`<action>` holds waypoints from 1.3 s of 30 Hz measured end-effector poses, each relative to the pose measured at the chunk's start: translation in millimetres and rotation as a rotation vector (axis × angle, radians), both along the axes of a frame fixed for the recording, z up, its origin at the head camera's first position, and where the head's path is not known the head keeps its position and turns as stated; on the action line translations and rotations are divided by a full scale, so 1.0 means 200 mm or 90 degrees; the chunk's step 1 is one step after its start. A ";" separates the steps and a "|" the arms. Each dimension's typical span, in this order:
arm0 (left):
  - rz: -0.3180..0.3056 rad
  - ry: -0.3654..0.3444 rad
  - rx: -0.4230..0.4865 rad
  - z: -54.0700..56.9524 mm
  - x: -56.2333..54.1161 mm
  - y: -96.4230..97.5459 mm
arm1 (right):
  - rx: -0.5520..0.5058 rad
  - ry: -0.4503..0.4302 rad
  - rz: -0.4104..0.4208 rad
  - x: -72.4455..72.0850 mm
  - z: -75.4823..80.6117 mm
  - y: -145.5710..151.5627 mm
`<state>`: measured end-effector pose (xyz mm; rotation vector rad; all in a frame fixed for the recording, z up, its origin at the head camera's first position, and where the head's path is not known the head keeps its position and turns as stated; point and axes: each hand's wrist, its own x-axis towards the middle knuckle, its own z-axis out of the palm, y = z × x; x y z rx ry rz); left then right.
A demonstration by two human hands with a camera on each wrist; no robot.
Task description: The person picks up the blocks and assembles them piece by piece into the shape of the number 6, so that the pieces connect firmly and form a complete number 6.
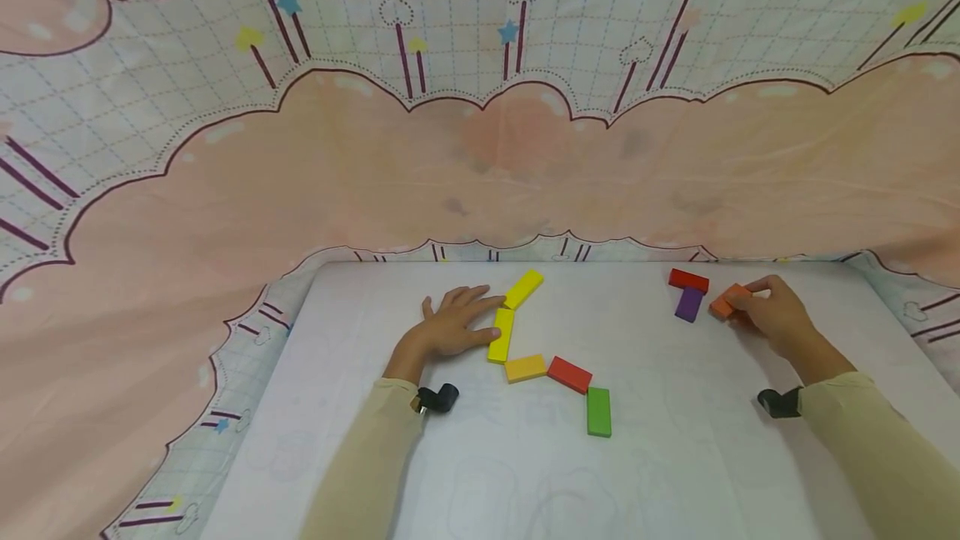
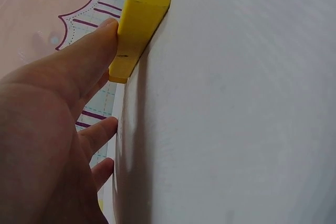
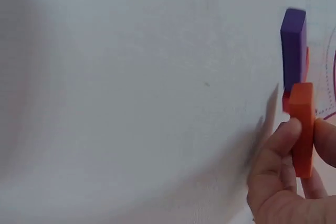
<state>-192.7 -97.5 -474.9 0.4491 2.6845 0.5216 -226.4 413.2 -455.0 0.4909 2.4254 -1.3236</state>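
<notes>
My left hand point(image 1: 452, 325) lies at the left side of a bent row of blocks, fingers spread and fairly straight. Its thumb touches a yellow block point(image 1: 501, 337), and its index fingertip is by the joint with a second yellow block point(image 1: 523, 289). In the left wrist view the thumb rests along a yellow block point(image 2: 142, 24). Between thumb and fingers, my right hand point(image 1: 776, 319) pinches an orange block point(image 1: 730, 302). The right wrist view shows that orange block point(image 3: 302, 129) close to the purple block point(image 3: 294, 48). Whether the orange block touches the table is unclear.
An amber block point(image 1: 526, 368), a red block point(image 1: 570, 374) and a green block point(image 1: 598, 412) continue the row. Farther right, another red block point(image 1: 688, 280) meets the purple block point(image 1: 689, 304). A patterned cloth point(image 1: 525, 165) stands behind the white table point(image 1: 337, 473).
</notes>
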 end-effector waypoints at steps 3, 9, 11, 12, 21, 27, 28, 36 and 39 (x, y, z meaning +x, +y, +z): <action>0.001 0.000 0.002 0.00 0.00 0.00 | -0.027 0.012 0.020 0.04 0.02 0.00; 0.004 -0.002 0.001 -0.01 -0.01 0.00 | -0.092 0.057 0.107 0.13 0.06 -0.05; 0.004 -0.002 -0.001 -0.01 -0.01 0.00 | -0.112 0.055 0.128 0.16 0.07 -0.08; 0.004 -0.001 -0.002 -0.01 -0.01 0.00 | -0.119 0.051 0.134 0.17 0.07 -0.09; 0.006 0.002 0.005 0.00 0.00 0.00 | -0.196 0.011 0.193 0.29 0.10 -0.22; 0.007 -0.001 0.017 0.02 0.01 0.01 | -0.215 0.011 0.239 0.39 0.11 -0.31; 0.007 -0.002 0.017 0.02 0.01 0.00 | -0.213 0.012 0.244 0.40 0.11 -0.32; 0.005 0.003 0.009 0.01 0.01 0.00 | -0.157 0.004 0.265 0.49 0.07 -0.41; 0.005 0.003 0.008 0.01 0.01 0.00 | -0.149 -0.002 0.281 0.51 0.07 -0.43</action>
